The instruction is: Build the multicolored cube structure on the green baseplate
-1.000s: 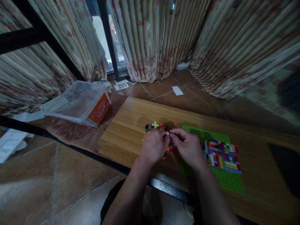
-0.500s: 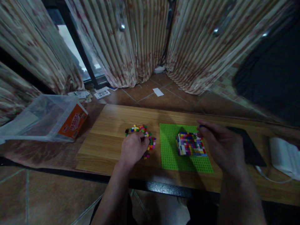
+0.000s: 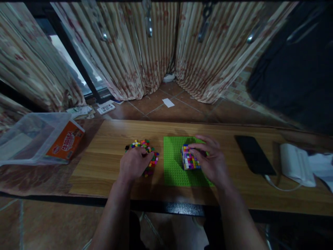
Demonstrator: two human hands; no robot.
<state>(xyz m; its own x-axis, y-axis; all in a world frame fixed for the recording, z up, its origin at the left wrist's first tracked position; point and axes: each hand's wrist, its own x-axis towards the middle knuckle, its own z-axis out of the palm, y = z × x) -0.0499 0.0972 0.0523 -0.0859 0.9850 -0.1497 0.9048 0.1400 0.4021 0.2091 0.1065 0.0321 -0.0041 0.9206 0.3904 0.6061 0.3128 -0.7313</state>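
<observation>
My left hand (image 3: 135, 164) is over a loose pile of small coloured toy bricks (image 3: 154, 160), thumb and fingers drawn together. Whatever lies between its fingertips is too small to make out. To the right, a multicoloured brick structure (image 3: 189, 161) sits on a green studded baseplate (image 3: 173, 173). My right hand (image 3: 213, 160) bends over the structure's right part, with its fingers curled on the top and far side. The hand hides that part of the structure, and no separate brick shows between the fingers.
A clear plastic tub (image 3: 33, 139) with an orange label stands at the table's left end. On the right are a black phone (image 3: 253, 154) with a white cable and a white packet (image 3: 296, 165). Curtains (image 3: 125, 52) hang beyond the table.
My right hand has come left and down from beside the structure onto it; the small dark piece in its fingertips no longer shows. The view has shifted right. My left hand stays at the pile.
</observation>
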